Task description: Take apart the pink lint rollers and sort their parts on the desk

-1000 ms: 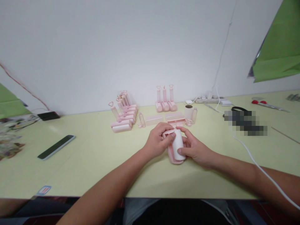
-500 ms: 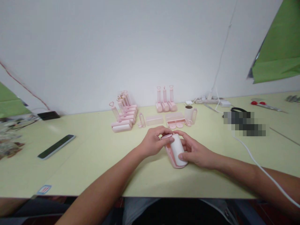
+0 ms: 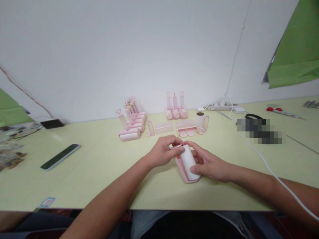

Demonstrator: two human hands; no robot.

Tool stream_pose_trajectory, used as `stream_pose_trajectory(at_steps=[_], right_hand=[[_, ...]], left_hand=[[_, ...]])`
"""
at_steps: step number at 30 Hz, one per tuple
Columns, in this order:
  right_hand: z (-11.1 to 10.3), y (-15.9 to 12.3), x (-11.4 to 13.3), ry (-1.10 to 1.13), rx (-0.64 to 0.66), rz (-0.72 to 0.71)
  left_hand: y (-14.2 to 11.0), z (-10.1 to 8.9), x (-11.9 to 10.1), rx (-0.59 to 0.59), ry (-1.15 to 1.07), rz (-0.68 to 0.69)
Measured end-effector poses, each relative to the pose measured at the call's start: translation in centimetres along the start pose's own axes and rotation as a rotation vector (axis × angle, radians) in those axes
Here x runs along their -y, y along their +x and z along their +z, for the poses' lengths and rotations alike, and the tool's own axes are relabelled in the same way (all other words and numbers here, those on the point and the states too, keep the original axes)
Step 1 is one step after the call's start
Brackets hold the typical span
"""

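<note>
A white lint-roller roll (image 3: 188,161) lies tilted in an open pink case (image 3: 183,169), just above the table in front of me. My left hand (image 3: 163,151) pinches the far end of both, thumb on the top of the roll. At that end, under its fingers, a pale pink edge shows, perhaps a round end cap. My right hand (image 3: 208,162) wraps the roll and case from the right, thumb pressed on the roll's near end. The fingertips of both hands meet at the far end, where details are hidden.
Finished-looking pink lint rollers stand in a left row (image 3: 134,122) and a back group (image 3: 175,113). Beyond my hands are pink covers (image 3: 163,127), round discs (image 3: 190,133) and a standing white roll (image 3: 200,121). A phone (image 3: 60,156) lies left; a white cable (image 3: 271,172) crosses the right side.
The near end of the roll and case has moved slightly toward me. The pink disc at the far end now shows less under my left fingers. Both hands keep their grip.
</note>
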State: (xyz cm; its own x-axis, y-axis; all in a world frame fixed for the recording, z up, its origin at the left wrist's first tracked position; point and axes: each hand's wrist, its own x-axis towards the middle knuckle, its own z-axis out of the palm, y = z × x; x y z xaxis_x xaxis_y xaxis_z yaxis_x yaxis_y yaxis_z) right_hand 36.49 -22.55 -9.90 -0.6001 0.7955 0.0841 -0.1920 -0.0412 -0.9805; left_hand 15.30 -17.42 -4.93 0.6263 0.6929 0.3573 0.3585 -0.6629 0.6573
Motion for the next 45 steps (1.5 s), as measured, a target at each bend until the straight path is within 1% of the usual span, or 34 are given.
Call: stream_pose_trajectory(at_steps=[6, 10, 13, 17, 22, 27, 31, 36, 45], right_hand=[[0.2, 0.0, -0.2, -0.029, 0.018, 0.015], [-0.1, 0.0, -0.2, -0.139, 0.023, -0.049], [-0.4, -0.1, 0.0, -0.244, 0.019, -0.116], [-0.4, -0.2, -0.1, -0.336, -0.006, -0.173], [-0.4, 0.0, -0.6, -0.36, -0.07, -0.156], [-0.4, -0.1, -0.6, -0.415, -0.072, -0.163], [-0.4, -0.1, -0.3, -0.482, -0.059, -0.174], [-0.4, -0.1, -0.1, -0.506, -0.019, -0.187], [-0.4, -0.3, 0.0, -0.526, -0.016, -0.174]], left_hand=[[0.1, 0.1, 0.2, 0.019, -0.037, 0.02], [0.3, 0.4, 0.6, 0.007, -0.077, 0.036], [0.3, 0.6, 0.9, -0.033, -0.131, 0.047], [0.3, 0.7, 1.2, -0.083, -0.15, 0.072], [0.2, 1.2, 1.2, -0.063, -0.144, 0.117], [0.0, 2.0, 1.4, -0.04, -0.192, 0.042], [-0.1, 2.1, 1.5, -0.041, -0.199, 0.005], [0.1, 1.9, 1.6, -0.024, -0.211, 0.002], [0.1, 1.9, 1.8, 0.0, -0.262, -0.009]])
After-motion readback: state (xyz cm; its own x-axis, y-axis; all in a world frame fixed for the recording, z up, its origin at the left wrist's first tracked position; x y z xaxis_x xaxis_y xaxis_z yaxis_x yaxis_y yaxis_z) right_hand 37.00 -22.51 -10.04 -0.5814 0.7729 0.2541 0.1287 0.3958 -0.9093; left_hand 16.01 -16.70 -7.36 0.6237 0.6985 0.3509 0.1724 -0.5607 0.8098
